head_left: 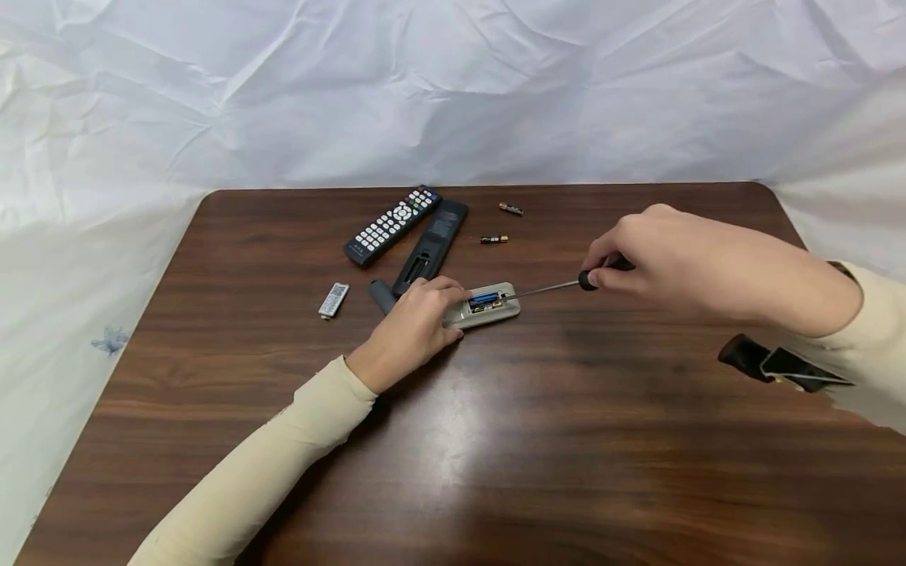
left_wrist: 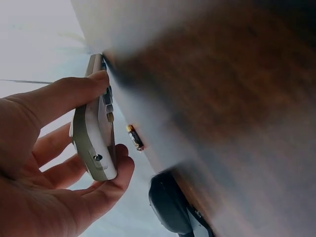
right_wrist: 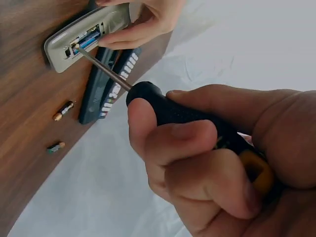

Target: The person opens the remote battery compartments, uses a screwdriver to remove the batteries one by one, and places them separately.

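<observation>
My left hand [head_left: 418, 318] grips a pale grey remote control [head_left: 511, 311], fingers and thumb around its sides. Its back faces up with the battery compartment uncovered. A blue battery [head_left: 485, 299] and a black-and-gold battery lie inside. In my right hand [head_left: 675, 255] is a screwdriver [head_left: 546, 289], its dark handle [right_wrist: 173, 106] wrapped by the fingers and thumb. The metal shaft [right_wrist: 109, 72] slants toward the remote, and its tip is at the end of the batteries. From the left wrist view the remote [left_wrist: 91, 133] appears edge-on between thumb and fingers.
Behind the left hand lie a black remote with white buttons [head_left: 396, 223] and a dark remote turned over [head_left: 442, 228], its compartment uncovered. A dark cover [head_left: 382, 296] and a whitish labelled piece [head_left: 334, 300] are to the left. Loose batteries [head_left: 494, 239] lie farther back, before a white cloth [head_left: 495, 102].
</observation>
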Tool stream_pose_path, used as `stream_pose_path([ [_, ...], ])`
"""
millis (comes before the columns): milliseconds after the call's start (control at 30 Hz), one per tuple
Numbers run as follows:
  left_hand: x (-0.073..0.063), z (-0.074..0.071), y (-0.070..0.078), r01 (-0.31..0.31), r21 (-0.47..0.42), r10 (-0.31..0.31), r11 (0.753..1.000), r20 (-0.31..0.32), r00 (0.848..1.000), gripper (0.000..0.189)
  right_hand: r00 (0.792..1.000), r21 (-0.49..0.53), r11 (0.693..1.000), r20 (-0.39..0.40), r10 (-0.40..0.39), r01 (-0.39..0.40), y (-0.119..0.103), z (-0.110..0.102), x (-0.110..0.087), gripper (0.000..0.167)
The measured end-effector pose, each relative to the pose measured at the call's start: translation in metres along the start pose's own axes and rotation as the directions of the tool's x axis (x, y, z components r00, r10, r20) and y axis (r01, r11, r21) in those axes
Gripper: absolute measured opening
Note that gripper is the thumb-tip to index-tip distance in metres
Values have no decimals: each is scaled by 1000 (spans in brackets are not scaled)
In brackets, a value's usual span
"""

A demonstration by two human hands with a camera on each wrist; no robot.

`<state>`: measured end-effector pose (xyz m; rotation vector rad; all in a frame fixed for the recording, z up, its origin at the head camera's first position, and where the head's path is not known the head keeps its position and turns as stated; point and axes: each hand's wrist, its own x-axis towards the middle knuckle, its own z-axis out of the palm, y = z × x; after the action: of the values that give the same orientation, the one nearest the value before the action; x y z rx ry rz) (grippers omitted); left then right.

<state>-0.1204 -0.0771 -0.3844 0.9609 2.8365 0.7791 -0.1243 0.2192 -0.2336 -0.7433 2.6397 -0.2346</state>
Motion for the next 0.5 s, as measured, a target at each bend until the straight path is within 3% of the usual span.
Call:
stream_pose_path([
  [100, 1, 0, -1, 8, -10, -8, 1000, -1, 1000, 49, 1000, -21, 1000, -14, 2, -3, 0, -2, 1, 18],
  [267, 0, 0, -2, 34, -22, -34, 999, 10, 999, 50, 993, -115, 992, -93, -69, 59, -10, 9, 2, 8],
  [500, 2, -1, -2, 55, -27, -54, 998, 28, 998, 51, 973, -163, 984, -202, -109, 77, -27, 33, -22, 13],
])
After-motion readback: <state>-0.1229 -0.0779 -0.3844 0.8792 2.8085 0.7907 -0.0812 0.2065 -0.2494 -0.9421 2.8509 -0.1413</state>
